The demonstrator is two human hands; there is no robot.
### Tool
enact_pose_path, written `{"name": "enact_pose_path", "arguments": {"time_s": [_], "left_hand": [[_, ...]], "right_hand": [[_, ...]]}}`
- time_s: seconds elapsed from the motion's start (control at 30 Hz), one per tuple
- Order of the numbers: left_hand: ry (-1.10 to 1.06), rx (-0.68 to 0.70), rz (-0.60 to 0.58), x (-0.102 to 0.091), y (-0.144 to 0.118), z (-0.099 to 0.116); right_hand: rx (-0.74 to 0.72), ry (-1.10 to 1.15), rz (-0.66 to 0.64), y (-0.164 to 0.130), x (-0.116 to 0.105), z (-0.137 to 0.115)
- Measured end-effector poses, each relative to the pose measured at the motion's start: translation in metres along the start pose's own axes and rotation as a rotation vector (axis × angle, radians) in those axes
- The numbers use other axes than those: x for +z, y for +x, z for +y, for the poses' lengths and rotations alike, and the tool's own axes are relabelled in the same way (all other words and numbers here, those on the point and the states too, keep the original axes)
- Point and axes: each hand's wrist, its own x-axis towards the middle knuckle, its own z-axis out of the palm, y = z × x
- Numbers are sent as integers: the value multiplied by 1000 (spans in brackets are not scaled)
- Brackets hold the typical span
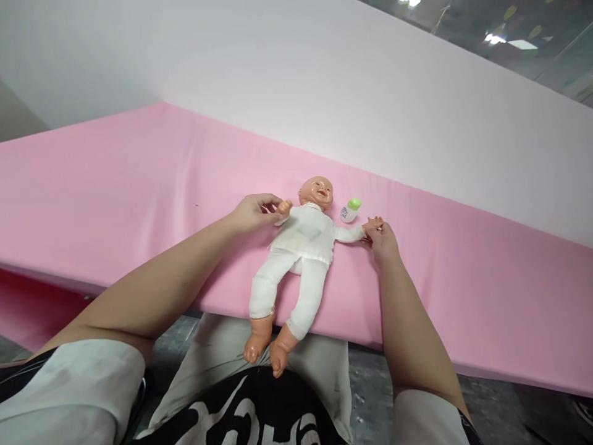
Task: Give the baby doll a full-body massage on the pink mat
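Black cloth with white lettering (241,414) fills the nearest edge of the view, with white short sleeves (74,389) on either side of it and pale trousers just beyond. Over the person's lap hang the bare feet of a plastic baby doll in a white cloth suit (303,247); the doll lies on its back on the pink-covered worktop (115,204), its legs past the near edge, its head pointing away and its arms spread to both sides. Both bare forearms reach forward along the doll's flanks. The left hand (252,213) rests on the pink cover beside the doll's shoulder, its fingers (271,201) pinched closed around the doll's small raised fist. The right hand (382,238) lies on the other side, its fingers clasped on the doll's outstretched hand, at the end of the white sleeve. Just beside the doll's head, between it and the right hand, lies a small white bottle with a green cap (351,210), tipped on its side. Beyond the worktop rises a pale pink wall (324,80).
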Motion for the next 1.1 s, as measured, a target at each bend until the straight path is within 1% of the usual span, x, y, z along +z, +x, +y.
{"name": "enact_pose_path", "arguments": {"time_s": [0.07, 0.13, 0.23, 0.3, 0.37, 0.4, 0.47, 0.53, 0.6, 0.63, 0.7, 0.73, 0.77, 0.83, 0.9, 0.97, 1.03, 1.1], "left_hand": [[-96, -47, 104, -4, 5, -7], [-176, -134, 225, -12, 12, -15], [-240, -312, 418, -25, 19, -27], [-207, -405, 510, -33, 21, -33], [-54, -430, 531, -35, 21, -35], [69, -409, 518, -34, 19, -35], [358, -295, 471, -22, 14, -31], [605, -113, 416, -3, 7, -26], [720, 94, 340, 19, -3, -20], [748, 206, 275, 29, -9, -17], [739, 439, 114, 43, -22, -12], [705, 543, 34, 47, -29, -10], [667, 621, -29, 48, -37, -8], [596, 731, -156, 48, -51, -3], [528, 815, -280, 48, -62, 3], [455, 875, -368, 50, -70, 9], [384, 895, -399, 55, -73, 12], [318, 861, -371, 59, -72, 14]], "right_hand": [[96, 1, 46, 6, -6, 6], [167, 13, 63, 10, -9, 10], [195, 58, 85, 14, -11, 14], [174, 88, 102, 16, -11, 16], [135, 111, 127, 19, -11, 19], [111, 120, 140, 20, -11, 21], [64, 135, 169, 23, -10, 25], [33, 145, 183, 25, -10, 28], [15, 158, 190, 26, -10, 29], [11, 162, 194, 26, -10, 29], [12, 156, 210, 26, -11, 29], [16, 144, 220, 26, -11, 28], [17, 128, 228, 25, -11, 28], [-1, 90, 238, 23, -11, 25], [-57, 50, 254, 20, -10, 21], [-135, 8, 277, 13, -4, 13], [-222, -37, 302, 2, 5, 3], [-310, -101, 319, -11, 19, -8]]}}
